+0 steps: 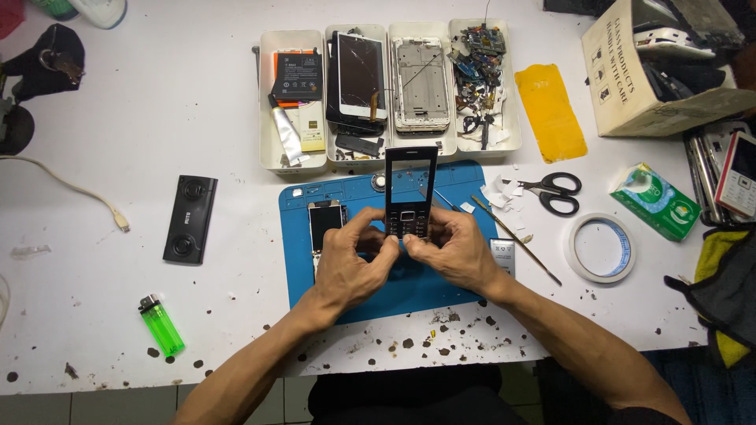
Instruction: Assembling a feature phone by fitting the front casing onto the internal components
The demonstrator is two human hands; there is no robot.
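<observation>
Phone housing [410,191] pinched upright by both hands [405,256] over blue mat [354,189]; trays close behind.

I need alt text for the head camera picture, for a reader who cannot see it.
Two bare hands, left hand and right hand, hold a black keypad phone front frame upright over a blue work mat on a white table. Behind it stand white trays of phone parts; scissors, a tape roll and a green lighter lie around.

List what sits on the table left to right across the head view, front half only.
Green lighter → black speaker → left hand → phone frame → right hand → scissors → tape roll → green packet.
</observation>
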